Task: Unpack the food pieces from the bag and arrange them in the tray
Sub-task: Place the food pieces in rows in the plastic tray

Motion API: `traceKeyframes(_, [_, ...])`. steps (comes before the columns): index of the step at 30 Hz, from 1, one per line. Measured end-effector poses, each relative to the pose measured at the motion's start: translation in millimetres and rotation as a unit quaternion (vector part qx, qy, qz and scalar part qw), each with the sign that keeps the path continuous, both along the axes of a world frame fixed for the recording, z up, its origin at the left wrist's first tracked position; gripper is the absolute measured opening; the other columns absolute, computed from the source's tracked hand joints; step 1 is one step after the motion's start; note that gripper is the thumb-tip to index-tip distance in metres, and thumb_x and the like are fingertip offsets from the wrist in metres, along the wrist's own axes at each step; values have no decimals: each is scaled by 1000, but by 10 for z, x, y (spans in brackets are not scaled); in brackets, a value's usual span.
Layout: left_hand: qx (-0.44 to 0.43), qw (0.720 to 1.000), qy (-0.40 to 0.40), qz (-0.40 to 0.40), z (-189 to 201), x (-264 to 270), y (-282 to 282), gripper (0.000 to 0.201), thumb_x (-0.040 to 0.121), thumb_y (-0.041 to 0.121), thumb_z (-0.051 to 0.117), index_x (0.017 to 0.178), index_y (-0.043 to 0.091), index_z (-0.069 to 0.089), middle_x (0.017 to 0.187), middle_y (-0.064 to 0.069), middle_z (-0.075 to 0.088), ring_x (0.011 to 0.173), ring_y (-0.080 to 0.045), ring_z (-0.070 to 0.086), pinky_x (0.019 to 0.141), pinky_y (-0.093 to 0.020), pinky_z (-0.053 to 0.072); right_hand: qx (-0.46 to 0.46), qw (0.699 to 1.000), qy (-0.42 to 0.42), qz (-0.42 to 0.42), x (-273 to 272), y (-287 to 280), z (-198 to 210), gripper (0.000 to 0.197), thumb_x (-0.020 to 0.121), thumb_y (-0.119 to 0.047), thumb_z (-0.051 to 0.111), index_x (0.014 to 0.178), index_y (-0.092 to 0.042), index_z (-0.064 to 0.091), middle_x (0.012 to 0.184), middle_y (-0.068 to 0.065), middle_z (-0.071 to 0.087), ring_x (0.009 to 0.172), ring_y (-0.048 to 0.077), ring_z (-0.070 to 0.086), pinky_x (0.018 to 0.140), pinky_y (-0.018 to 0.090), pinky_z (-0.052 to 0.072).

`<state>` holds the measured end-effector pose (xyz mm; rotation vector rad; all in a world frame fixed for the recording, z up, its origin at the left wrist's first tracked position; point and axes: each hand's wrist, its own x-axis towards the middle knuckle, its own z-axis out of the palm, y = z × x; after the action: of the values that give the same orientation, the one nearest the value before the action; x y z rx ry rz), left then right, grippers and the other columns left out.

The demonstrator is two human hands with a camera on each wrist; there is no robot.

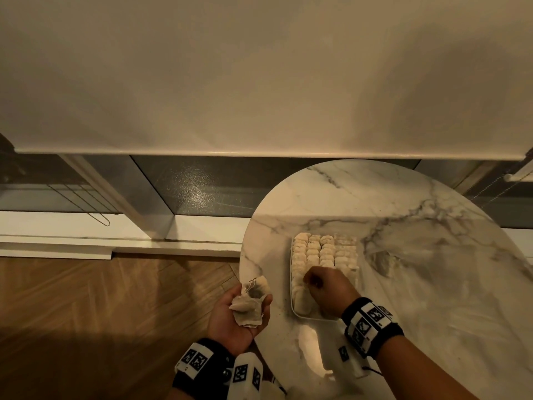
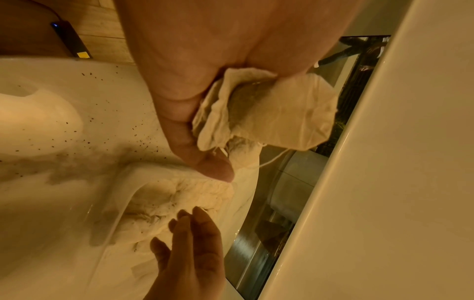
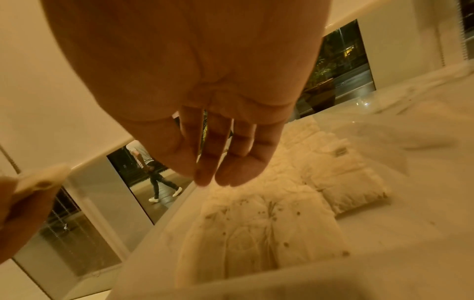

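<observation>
My left hand (image 1: 245, 307) is palm up beside the table's left edge and cups a small bunch of tea bags (image 1: 250, 306), pale pouches with strings. In the left wrist view the thumb (image 2: 202, 154) presses them (image 2: 271, 115) into the palm. A white rectangular tray (image 1: 291, 272) on the table holds several rows of the same tea bags (image 1: 326, 252). My right hand (image 1: 311, 281) hovers over the tray's near-left part. Its fingers (image 3: 218, 174) hang relaxed above the bags (image 3: 256, 223) and hold nothing. No bag is in view.
The round marble table (image 1: 427, 284) ends just right of my left hand, with wooden floor (image 1: 101, 307) below. Dark crumbs (image 2: 143, 142) speckle the tabletop near the tray. A lowered blind (image 1: 259, 82) and a window (image 1: 202, 192) lie behind the table.
</observation>
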<state>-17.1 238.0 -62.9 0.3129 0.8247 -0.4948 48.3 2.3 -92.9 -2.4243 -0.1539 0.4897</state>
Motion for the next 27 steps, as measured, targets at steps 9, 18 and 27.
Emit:
traceKeyframes(9, [-1, 1000, 6, -12, -6, 52, -35, 45, 94, 38, 53, 118, 1, 62, 106, -22, 65, 83, -35, 70, 63, -41, 60, -59, 988, 100, 98, -245, 119, -112, 31, 92, -21, 52, 118, -25, 69, 119, -4, 67, 112, 15, 60, 100, 26, 46])
traceKeyframes(18, [-1, 1000, -4, -20, 57, 60, -89, 46, 87, 35, 57, 117, 1, 62, 107, -22, 65, 86, -35, 68, 63, -41, 60, -40, 991, 89, 94, -302, 100, -92, 35, 93, -17, 49, 121, -28, 67, 128, -5, 64, 119, 14, 56, 106, 26, 41])
traceKeyframes(27, [23, 993, -57, -99, 192, 101, -339, 36, 89, 34, 55, 104, 8, 73, 106, -17, 68, 90, -30, 64, 69, -36, 51, 166, 984, -55, -14, -164, 264, 506, 26, 80, -48, 71, 98, -29, 71, 87, -13, 68, 82, 3, 62, 70, 20, 51])
